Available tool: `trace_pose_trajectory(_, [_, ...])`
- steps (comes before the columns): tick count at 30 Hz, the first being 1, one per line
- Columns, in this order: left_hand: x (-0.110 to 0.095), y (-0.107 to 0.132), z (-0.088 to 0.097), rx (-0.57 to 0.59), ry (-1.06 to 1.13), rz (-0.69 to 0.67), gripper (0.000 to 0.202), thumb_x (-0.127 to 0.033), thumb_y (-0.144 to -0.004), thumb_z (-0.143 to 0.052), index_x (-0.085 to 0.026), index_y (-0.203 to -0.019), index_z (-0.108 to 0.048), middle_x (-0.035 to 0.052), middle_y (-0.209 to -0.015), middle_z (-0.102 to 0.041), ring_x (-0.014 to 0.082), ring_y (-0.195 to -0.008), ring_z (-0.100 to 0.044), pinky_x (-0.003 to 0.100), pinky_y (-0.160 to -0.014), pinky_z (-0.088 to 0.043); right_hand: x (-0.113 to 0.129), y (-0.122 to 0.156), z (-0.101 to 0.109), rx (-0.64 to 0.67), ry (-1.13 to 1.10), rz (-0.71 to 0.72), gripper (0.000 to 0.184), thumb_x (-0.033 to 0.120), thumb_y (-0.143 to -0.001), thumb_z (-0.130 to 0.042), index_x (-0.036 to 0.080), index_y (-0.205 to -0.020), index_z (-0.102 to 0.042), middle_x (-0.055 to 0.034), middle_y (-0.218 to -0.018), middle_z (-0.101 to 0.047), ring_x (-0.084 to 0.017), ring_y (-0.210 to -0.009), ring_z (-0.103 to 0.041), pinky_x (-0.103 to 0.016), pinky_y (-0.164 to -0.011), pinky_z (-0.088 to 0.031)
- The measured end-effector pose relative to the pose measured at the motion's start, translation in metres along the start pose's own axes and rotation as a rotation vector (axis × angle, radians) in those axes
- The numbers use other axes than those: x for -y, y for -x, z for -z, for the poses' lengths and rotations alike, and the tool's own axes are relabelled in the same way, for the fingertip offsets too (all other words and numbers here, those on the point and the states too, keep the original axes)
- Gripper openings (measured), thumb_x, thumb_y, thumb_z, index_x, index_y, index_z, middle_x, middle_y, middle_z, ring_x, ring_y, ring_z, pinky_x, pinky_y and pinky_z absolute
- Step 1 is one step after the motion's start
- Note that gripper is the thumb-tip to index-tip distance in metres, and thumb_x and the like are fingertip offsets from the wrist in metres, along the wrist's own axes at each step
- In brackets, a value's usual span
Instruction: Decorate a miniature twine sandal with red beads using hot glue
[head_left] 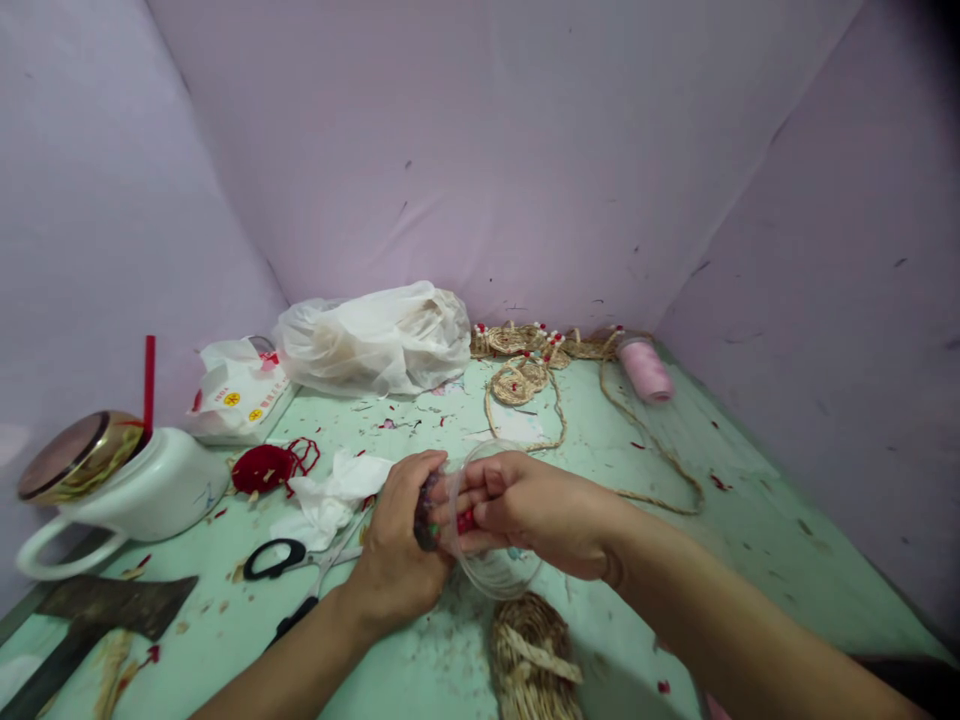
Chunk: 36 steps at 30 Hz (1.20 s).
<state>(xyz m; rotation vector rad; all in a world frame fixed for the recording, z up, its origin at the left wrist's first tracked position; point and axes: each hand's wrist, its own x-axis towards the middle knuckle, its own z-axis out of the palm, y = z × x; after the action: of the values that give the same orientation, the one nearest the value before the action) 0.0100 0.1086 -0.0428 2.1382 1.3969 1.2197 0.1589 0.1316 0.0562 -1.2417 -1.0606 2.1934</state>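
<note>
1. My left hand [401, 545] wraps round the base end of a clear jar [495, 580], fingers curled and pressed against its side.
2. The jar is tilted over on its side, its wide mouth toward my right hand [536, 505]. It is up in front of me, over the middle of the table [750, 560].
3. My right fingers reach in through the mouth, bent and close together. Red beads [466, 521] show among them — whether I pinch the beads or only touch them, I cannot tell.
4. Deep in the jar, by my left fingers, sits a dark mass [427, 520] with a speck of green; the rest is too blurred to name.
5. Just below the jar, nearest me, lies a woven straw piece [532, 665] with a pale band across it.
6. Beside my left wrist are black-handled scissors [276, 559], partly behind my arm, and past them a crumpled tissue [330, 505] and red yarn [261, 468].
7. Farther left stands a white mug [176, 490] with a brownish glass [79, 455] leaning at its top and a red stick [149, 385] upright; an axe [112, 610] lies nearer me.
8. Along the back — a tissue box [240, 395], a white bag [375, 345], straw coils [516, 383] set with red and white beads, and a pink spool [646, 372] on its side, near a loop of cord [686, 511].
</note>
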Motion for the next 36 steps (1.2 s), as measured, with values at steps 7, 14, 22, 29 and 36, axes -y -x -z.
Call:
trace_pose_trajectory(7, [0.0023, 0.0004, -0.0001, 0.005, -0.003, 0.001, 0.064, -0.008, -0.062, -0.059, -0.021, -0.121, -0.036, 0.0095, -0.117, -0.047, 0.0256, -0.107, -0.049, 0.043, -0.089, -0.044, -0.0002, -0.0002, -0.0019, 0.0, -0.01, 0.009, 0.031, -0.003, -0.045, -0.045, 0.014, -0.066, -0.06, 0.0022, -0.06, -0.061, -0.012, -0.067, -0.059, -0.028, -0.075, -0.045])
trace_pose_trajectory(14, [0.0024, 0.0008, -0.0006, 0.011, 0.013, 0.004, 0.064, -0.008, -0.061, -0.059, -0.02, -0.12, -0.037, 0.0097, -0.117, -0.048, 0.0261, -0.108, -0.049, 0.042, -0.09, -0.044, -0.0044, -0.0009, 0.0042, 0.038, -0.024, -0.003, 0.038, -0.002, -0.046, -0.043, 0.012, -0.075, -0.062, -0.0002, -0.066, -0.064, -0.012, -0.069, -0.062, -0.031, -0.079, -0.045])
trace_pose_trajectory(22, [0.0006, 0.0005, 0.0002, 0.013, 0.015, 0.009, 0.064, -0.009, -0.062, -0.059, -0.02, -0.121, -0.036, 0.0098, -0.117, -0.047, 0.0253, -0.107, -0.049, 0.042, -0.089, -0.044, -0.002, -0.0001, 0.0036, 0.019, -0.035, 0.0, 0.037, -0.004, -0.048, -0.041, 0.012, -0.074, -0.062, -0.0001, -0.066, -0.064, -0.012, -0.071, -0.061, -0.031, -0.08, -0.045])
trace_pose_trajectory(29, [-0.0014, -0.0009, 0.0003, 0.004, -0.011, -0.002, 0.06, -0.014, -0.065, -0.061, -0.02, -0.119, -0.037, 0.0103, -0.116, -0.048, 0.0254, -0.105, -0.05, 0.041, -0.087, -0.045, -0.0029, 0.0008, 0.0028, 0.026, -0.041, 0.018, 0.033, -0.003, -0.047, -0.049, 0.013, -0.073, -0.062, -0.0003, -0.068, -0.065, -0.013, -0.072, -0.06, -0.031, -0.078, -0.044])
trace_pose_trajectory(36, [0.0009, 0.0, -0.0002, -0.001, -0.021, 0.003, 0.06, -0.016, -0.066, -0.061, -0.019, -0.12, -0.037, 0.0099, -0.116, -0.048, 0.0244, -0.105, -0.051, 0.04, -0.087, -0.045, -0.0019, 0.0017, -0.0007, -0.006, -0.024, 0.036, 0.029, -0.004, -0.046, -0.052, 0.013, -0.068, -0.062, 0.0008, -0.06, -0.064, -0.009, -0.057, -0.056, -0.024, -0.063, -0.044])
